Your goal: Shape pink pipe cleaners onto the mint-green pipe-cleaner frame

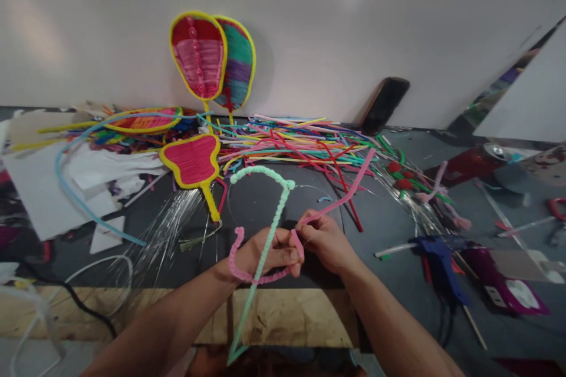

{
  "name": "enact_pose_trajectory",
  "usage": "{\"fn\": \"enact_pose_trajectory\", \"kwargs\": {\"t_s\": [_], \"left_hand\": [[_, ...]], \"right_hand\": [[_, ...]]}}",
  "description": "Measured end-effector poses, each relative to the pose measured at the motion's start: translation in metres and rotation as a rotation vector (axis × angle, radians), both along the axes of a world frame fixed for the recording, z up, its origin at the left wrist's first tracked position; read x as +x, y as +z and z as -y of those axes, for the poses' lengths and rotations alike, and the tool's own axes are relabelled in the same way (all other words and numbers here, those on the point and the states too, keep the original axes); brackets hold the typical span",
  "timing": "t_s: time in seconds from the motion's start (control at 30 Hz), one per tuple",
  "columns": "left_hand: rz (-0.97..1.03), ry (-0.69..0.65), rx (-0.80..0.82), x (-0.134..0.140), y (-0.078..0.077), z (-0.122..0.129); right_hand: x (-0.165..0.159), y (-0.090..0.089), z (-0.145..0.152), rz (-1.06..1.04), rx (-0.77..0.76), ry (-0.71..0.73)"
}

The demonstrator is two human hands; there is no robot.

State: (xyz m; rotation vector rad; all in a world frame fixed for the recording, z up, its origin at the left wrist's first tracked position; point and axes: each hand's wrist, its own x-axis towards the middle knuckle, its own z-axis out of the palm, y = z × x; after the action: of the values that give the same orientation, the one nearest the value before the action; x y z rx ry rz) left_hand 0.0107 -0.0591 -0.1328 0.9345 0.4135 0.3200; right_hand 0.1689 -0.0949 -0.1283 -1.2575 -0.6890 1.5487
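Between the fingers of my left hand (276,254) is a curved pink pipe cleaner (234,259), its wrapped, bumpy part bending round beside the wrist. A mint-green pipe cleaner shape (275,221) crosses in front of that hand, coiled at its hooked top and smooth toward the bottom; whether the fingers also grip it I cannot tell. Close by on the right, my right hand (327,238) pinches the pink strand, whose flat loose end slants up and away to the right. Thin wire shows near the green hook. Both hands are closed, above the table's front edge.
Loose pipe cleaners (300,141) lie heaped along the wall. A pink-and-yellow fan (194,162) lies left of the hands; two more fans (198,59) lean upright behind. A phone (384,105), a blue glue gun (442,271) and a red can (473,165) are rightward.
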Motion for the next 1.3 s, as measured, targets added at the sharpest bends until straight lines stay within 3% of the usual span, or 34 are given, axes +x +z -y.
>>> {"fn": "enact_pose_trajectory", "kwargs": {"t_s": [0.23,0.43,0.63,0.9,1.1,1.3], "left_hand": [[-0.012,0.228,-0.011,0.003,0.011,-0.01],[0.002,0.392,-0.07,0.004,0.012,-0.015],[0.054,0.455,-0.09,0.003,0.009,-0.019],[0.012,0.468,-0.065,0.001,0.012,-0.021],[-0.13,0.503,0.065,0.001,0.01,-0.022],[-0.2,0.499,0.203,0.002,0.019,-0.021]], "right_hand": [[0.005,-0.003,-0.003,0.157,0.016,-0.083],[0.007,0.003,-0.004,0.147,0.052,-0.144],[0.005,0.009,-0.001,0.056,0.201,-0.177],[0.005,0.014,0.005,-0.029,0.296,-0.104],[0.007,0.021,0.013,0.0,0.346,-0.087],[0.009,0.019,0.014,-0.089,0.382,-0.083]]}}
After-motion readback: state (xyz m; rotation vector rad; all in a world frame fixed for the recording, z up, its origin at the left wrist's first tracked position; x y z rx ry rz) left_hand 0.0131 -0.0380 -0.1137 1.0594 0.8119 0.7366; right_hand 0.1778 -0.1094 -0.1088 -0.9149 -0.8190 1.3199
